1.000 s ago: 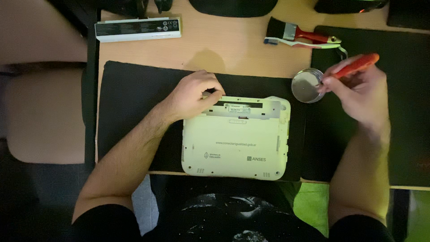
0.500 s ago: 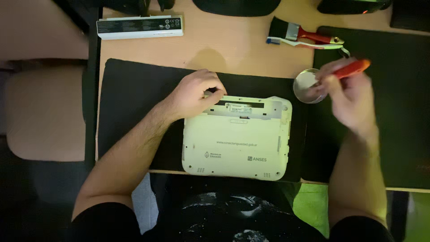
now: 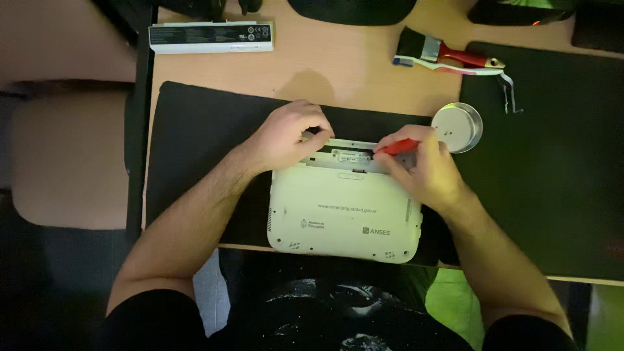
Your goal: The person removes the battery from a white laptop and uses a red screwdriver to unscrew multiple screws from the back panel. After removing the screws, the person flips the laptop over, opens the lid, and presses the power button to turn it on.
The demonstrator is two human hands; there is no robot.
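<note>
A white laptop (image 3: 343, 207) lies bottom-up on a black mat (image 3: 201, 140) at the table's near edge. The left hand (image 3: 290, 135) rests curled on its far-left corner, grip empty. At two o'clock from the laptop's middle, the right hand (image 3: 426, 170) pinches a red-handled screwdriver (image 3: 396, 147) over the battery bay; a round metal dish (image 3: 457, 127) sits just beyond.

One white laptop (image 3: 343, 208) lies upside down, one red-handled screwdriver (image 3: 398, 147), one round dish (image 3: 457, 127), one paintbrush (image 3: 442, 53), one toothbrush (image 3: 448, 65), one white battery pack (image 3: 210, 36), two black mats (image 3: 195, 149) (image 3: 552, 182).
</note>
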